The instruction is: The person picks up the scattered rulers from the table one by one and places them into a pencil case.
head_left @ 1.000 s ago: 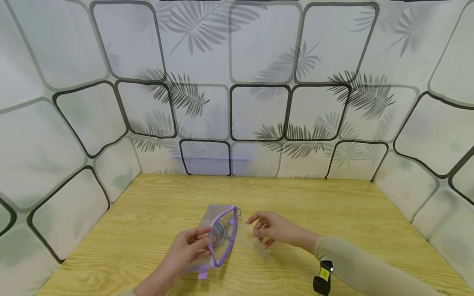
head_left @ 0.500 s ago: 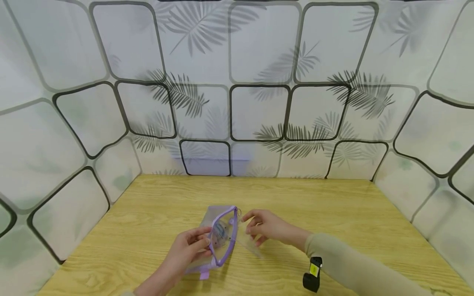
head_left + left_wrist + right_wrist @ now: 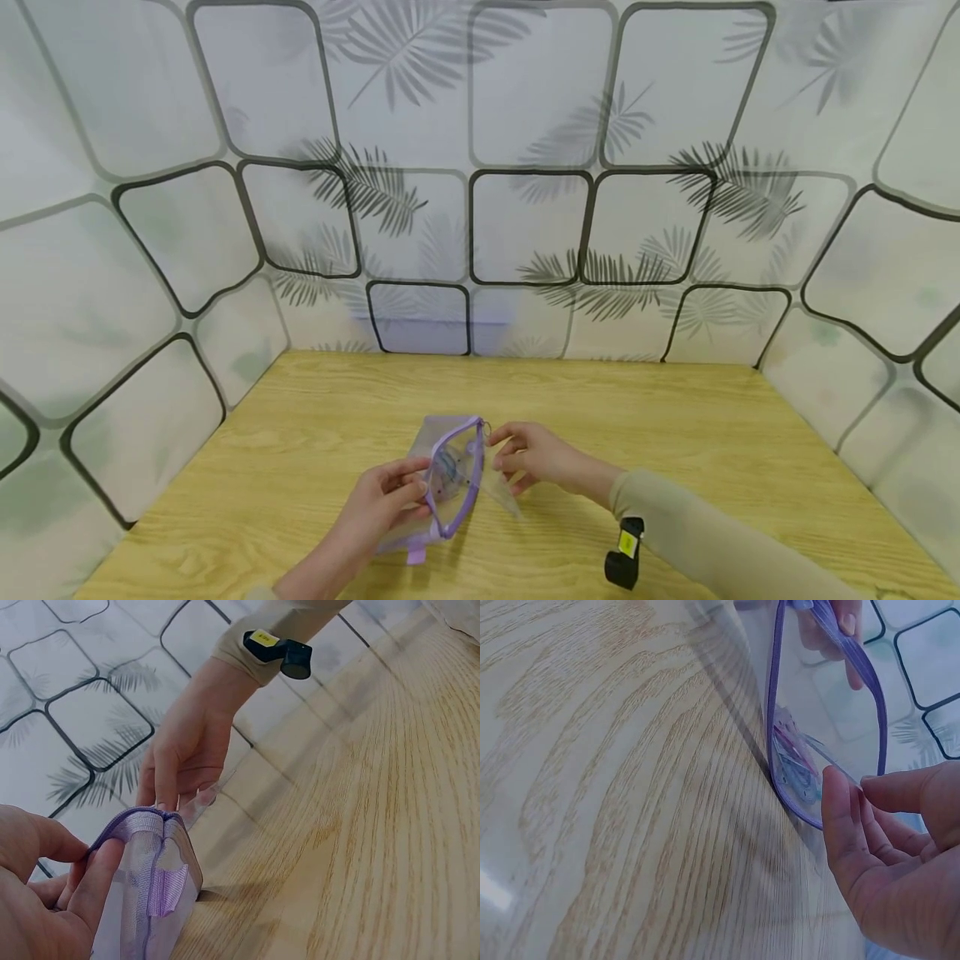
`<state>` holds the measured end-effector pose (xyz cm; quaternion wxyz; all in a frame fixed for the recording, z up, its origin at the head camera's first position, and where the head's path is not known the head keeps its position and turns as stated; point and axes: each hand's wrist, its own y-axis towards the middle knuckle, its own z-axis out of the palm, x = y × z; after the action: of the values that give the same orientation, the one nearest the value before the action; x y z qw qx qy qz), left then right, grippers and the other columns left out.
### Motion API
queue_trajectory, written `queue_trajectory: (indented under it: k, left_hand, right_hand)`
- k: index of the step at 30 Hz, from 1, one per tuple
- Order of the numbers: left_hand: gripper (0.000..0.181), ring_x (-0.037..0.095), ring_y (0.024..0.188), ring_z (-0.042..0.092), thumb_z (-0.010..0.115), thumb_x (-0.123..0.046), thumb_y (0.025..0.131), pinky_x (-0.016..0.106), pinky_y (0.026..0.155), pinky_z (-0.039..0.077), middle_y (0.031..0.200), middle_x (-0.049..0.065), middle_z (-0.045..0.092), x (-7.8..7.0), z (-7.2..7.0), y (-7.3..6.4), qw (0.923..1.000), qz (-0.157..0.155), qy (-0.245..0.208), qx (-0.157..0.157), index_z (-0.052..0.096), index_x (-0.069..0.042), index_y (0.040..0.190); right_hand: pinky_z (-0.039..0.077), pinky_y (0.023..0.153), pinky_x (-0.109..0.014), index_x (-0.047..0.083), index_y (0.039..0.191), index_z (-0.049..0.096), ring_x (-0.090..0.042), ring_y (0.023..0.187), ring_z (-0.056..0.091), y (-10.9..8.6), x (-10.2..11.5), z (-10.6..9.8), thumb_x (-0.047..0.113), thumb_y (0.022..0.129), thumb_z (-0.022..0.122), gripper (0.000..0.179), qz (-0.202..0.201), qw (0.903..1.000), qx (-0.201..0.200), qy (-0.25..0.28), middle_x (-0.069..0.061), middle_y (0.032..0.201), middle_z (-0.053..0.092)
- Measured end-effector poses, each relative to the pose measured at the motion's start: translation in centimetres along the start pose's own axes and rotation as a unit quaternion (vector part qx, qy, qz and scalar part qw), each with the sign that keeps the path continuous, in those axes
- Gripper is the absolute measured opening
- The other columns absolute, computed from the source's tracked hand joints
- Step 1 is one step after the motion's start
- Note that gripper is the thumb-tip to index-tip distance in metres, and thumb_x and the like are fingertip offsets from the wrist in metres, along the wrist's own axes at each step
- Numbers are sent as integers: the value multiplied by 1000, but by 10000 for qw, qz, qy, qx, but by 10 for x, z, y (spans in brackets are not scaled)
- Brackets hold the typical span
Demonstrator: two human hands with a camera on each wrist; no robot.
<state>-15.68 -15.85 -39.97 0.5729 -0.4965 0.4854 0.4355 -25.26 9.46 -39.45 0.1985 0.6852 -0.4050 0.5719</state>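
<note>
A see-through pencil pouch (image 3: 437, 430) with a purple zip edge lies on its side on the table, mouth gaping toward the right. Its near rim is pinched between the thumb and fingers of my left hand (image 3: 384, 500). Just right of the mouth, my right hand (image 3: 534, 454) holds a thin, clear, pointed piece that looks like a set square (image 3: 501, 493), hard to make out against the wood. Small blue and pink items (image 3: 799, 761) show inside the pouch in the right wrist view; their kind is unclear. A purple tab (image 3: 169, 891) sticks out from the pouch's near end.
The wood-grain table (image 3: 637, 425) spreads out around both hands. A patterned cloth (image 3: 525, 225) walls it at the back and both sides. A black wrist device (image 3: 624, 552) with a yellow label sits on the right sleeve.
My right hand has moved left, bringing the clear set square closer to the pouch's mouth. The left hand keeps its hold on the rim, almost unmoved.
</note>
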Motion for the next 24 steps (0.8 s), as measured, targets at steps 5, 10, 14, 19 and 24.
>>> queue_trajectory:
  k: [5, 10, 14, 19, 24]
  left_hand:
    - [52, 9, 86, 58, 57, -4, 95, 20, 77, 60, 91, -3, 55, -1, 0, 0, 10000, 55, -3, 68, 40, 14, 141]
    - [53, 9, 86, 59, 57, -5, 95, 20, 77, 60, 91, -3, 55, -1, 0, 0, 9999, 62, -1, 81, 40, 13, 142]
    - [54, 9, 87, 59, 57, -5, 95, 20, 78, 60, 91, -3, 55, -1, -1, -1, 10000, 47, 5, 81, 39, 13, 142]
    - [54, 9, 88, 60, 57, -6, 95, 20, 78, 61, 91, -3, 56, -2, -1, -1, 9999, 58, 24, 91, 39, 13, 142]
    - [54, 9, 88, 60, 58, -7, 96, 20, 79, 60, 92, -3, 55, -2, -1, -2, 9999, 80, 39, 122, 39, 13, 142]
  right_hand:
    - [61, 61, -28, -3, 134, 51, -14, 76, 60, 3, 2, 3, 7, 98, 57, 38, -22, 10000, -13, -4, -9, 96, 63]
    - [61, 61, -28, -4, 133, 51, -15, 77, 61, 7, 3, 7, 5, 98, 56, 37, 21, 10000, -58, 17, -11, 97, 64]
    - [62, 62, -28, -5, 132, 52, -14, 76, 60, 10, 2, 10, 4, 97, 56, 37, 52, 9999, -102, 96, -10, 96, 65]
    - [62, 63, -27, -7, 132, 51, -14, 77, 60, 13, 1, 14, 3, 96, 57, 37, 116, 9995, -157, 258, -10, 95, 65]
    - [62, 64, -25, -11, 133, 48, -13, 76, 61, 15, 2, 17, 0, 95, 57, 41, 181, 9980, -171, 586, -8, 90, 63]
